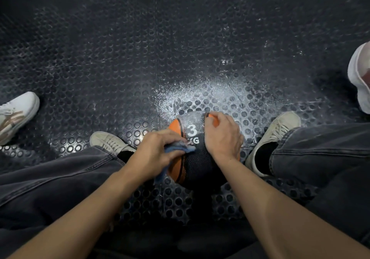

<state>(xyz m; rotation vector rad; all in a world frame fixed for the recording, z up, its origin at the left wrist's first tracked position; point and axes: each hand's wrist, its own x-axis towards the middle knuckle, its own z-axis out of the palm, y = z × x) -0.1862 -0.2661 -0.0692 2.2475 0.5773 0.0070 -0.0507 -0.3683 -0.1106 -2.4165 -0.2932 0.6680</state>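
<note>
Two grips are on one ball [197,164], which sits on the floor [120,58] between your feet. The ball is orange with a wide black mesh band, and "3 KG" is printed on the band in white.

The ball lies right under both hands. Your left grip [158,152] comes in from the left, over the ball's near-left side. Its fingers are curled tight around a bunched blue cloth [178,149], which they press against the ball just beside the printed letters. A tail of cloth hangs below the hand, down the orange panel.

Your right grip [223,136] sits on the ball's upper right. The palm lies flat on the black band and the fingers bend over the far edge onto the orange part, clasping the ball. It holds nothing else.

The two grips are near each other but apart, with the white number showing between them.

Your beige shoes stand on either side, the left shoe [112,142] just behind the left grip and the right shoe [274,136] just beside the ball. The floor is black studded rubber, and a pale speckled patch [200,90] spreads beyond the ball. White sneakers [18,114] of other people show at the far left and far right edges.
</note>
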